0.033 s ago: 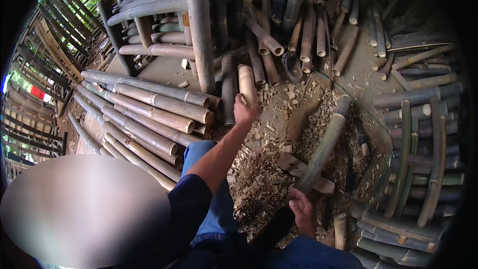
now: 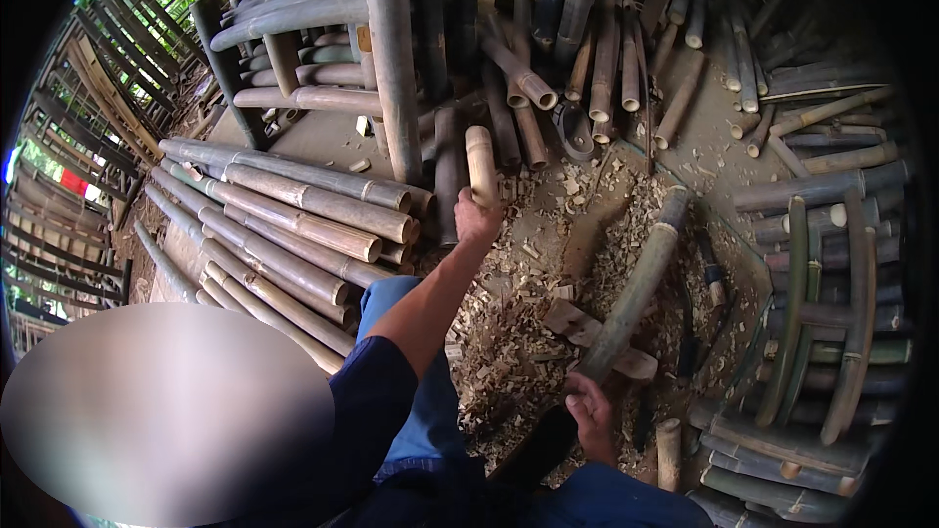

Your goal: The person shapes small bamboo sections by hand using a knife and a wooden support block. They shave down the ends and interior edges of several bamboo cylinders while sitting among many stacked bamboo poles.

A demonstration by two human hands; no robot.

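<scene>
My left hand (image 2: 476, 218), stretched out ahead, is closed around the lower part of a short, pale bamboo piece (image 2: 480, 161), which stands nearly upright. Just to its left is a dark upright bamboo length (image 2: 448, 171). A long greenish bamboo pole (image 2: 636, 284) slants across a wooden block (image 2: 567, 321), its near end low by my right knee. My right hand (image 2: 592, 416) is beside that near end. Its fingers are apart and loosely bent, close to the pole's tip, and no firm grip shows.
Several bamboo poles (image 2: 293, 200) lie stacked at left. A bamboo rack (image 2: 391, 78) rises behind them. Wood shavings (image 2: 509, 332) cover the ground between my legs. Cut bamboo pieces (image 2: 603, 68) lean at the back; more bamboo (image 2: 846, 323) is piled at right. A short bamboo stub (image 2: 669, 455) stands near my right leg.
The left hand and the pale bamboo piece have shifted slightly left and nearer, the piece now a little more upright. The right hand and long pole look almost the same.
</scene>
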